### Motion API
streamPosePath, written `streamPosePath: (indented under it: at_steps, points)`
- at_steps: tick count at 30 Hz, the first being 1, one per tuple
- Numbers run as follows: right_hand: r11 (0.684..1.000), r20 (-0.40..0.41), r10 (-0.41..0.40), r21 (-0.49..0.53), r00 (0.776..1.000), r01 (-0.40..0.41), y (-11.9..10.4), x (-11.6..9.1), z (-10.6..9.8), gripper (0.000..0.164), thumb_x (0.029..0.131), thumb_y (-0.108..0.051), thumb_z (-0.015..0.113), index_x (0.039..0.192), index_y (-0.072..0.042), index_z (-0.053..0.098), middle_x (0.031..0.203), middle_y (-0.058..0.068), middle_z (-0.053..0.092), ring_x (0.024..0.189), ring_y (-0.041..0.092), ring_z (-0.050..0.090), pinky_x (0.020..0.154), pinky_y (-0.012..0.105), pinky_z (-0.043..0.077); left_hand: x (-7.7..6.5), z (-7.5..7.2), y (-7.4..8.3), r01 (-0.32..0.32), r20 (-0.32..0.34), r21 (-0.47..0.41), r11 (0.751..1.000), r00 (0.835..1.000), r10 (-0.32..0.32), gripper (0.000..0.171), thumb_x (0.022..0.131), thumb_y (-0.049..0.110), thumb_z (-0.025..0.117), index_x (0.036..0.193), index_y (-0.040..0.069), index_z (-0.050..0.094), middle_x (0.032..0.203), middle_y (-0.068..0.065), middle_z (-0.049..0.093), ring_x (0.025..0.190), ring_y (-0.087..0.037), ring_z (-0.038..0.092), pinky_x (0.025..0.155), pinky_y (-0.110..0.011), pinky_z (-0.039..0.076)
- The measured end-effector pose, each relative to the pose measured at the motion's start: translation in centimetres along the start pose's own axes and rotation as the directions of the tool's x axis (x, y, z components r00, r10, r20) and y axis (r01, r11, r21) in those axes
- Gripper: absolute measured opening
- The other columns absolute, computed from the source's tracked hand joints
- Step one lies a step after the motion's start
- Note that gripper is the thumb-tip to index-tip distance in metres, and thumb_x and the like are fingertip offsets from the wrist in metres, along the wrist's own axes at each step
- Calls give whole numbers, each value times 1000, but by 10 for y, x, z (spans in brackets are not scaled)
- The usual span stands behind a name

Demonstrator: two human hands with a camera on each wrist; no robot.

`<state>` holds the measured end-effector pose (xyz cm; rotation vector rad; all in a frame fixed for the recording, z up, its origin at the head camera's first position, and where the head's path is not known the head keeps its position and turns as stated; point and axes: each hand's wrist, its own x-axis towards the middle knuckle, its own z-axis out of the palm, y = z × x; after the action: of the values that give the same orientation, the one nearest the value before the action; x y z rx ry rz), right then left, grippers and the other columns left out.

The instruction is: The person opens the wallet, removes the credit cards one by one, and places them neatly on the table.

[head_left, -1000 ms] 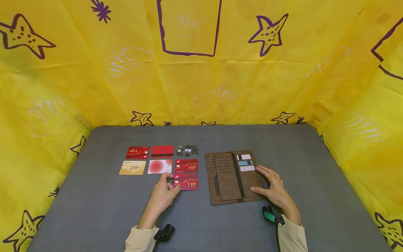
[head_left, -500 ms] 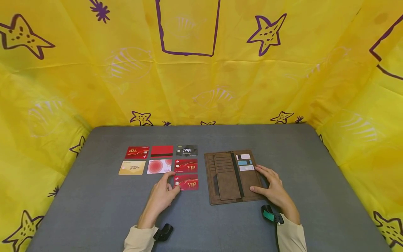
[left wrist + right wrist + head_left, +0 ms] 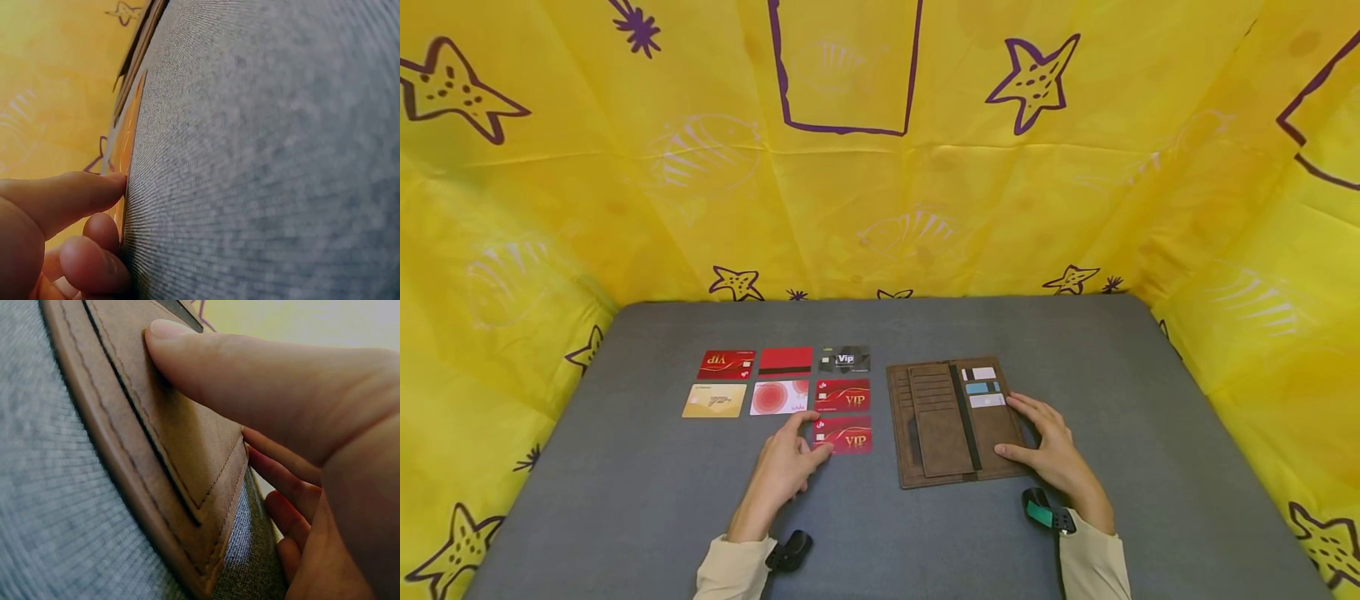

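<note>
At the front of a small group of cards lies a red VIP card (image 3: 850, 435), flat on the table. My left hand (image 3: 782, 471) has its index finger at the card's upper left corner and its thumb at the lower edge, pinching it across. In the left wrist view the thumb (image 3: 94, 194) touches the card (image 3: 130, 134), which shows almost edge-on. An open brown wallet (image 3: 947, 450) lies to the right, with several cards in its right-hand slots. On its right side rests my right hand (image 3: 1060, 458), thumb (image 3: 187, 356) on the leather, other fingers along the edge.
Several cards lie in two rows behind the red one: another red VIP card (image 3: 844, 395), a black Vip card (image 3: 845, 359), a red striped card (image 3: 786, 361), a circle-patterned card (image 3: 778, 397), a gold card (image 3: 715, 400) and an upside-down VIP card (image 3: 726, 364). Yellow cloth (image 3: 850, 183) surrounds the grey table (image 3: 625, 500).
The left index finger has straightened a little and sits slightly higher at the card's corner. The cards, the wallet and the right hand stay as they were.
</note>
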<state>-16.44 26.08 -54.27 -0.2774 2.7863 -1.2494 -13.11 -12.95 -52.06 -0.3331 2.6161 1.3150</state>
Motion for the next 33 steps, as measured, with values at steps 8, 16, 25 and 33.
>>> streamPosePath:
  at_steps: [8,16,25,33]
  points:
    - [1000,1,3,9,1000,-3,0,0,0,76,79,-27,82,144,-6,49,153,21,39,140,50,21,102,71,15,-1,0,-1,9,-1,-17,1000,1000,-9,61,86,23,77,139,12,50,56,-3,52,37,-16,48,39,-22,36]
    - [1000,-5,-3,3,1000,3,2,1,1,75,79,-28,82,143,-7,50,152,20,40,139,49,22,101,70,16,-2,2,-1,25,-30,-61,998,999,-27,59,87,24,75,139,11,49,56,-2,52,39,-16,50,39,-23,38]
    - [1000,-9,-1,-4,1000,1,2,1,1,76,78,-28,83,143,-7,50,152,21,40,139,50,22,101,70,16,-3,5,5,-40,-39,-120,992,999,35,47,89,20,73,131,10,54,58,-2,51,41,-16,48,39,-23,38]
    - [1000,-2,0,0,1000,0,0,1,0,76,78,-28,82,143,-6,49,152,21,39,140,50,21,102,71,15,1,9,20,-95,-29,-128,987,995,92,40,88,17,73,124,9,58,58,-2,52,41,-15,49,40,-24,39]
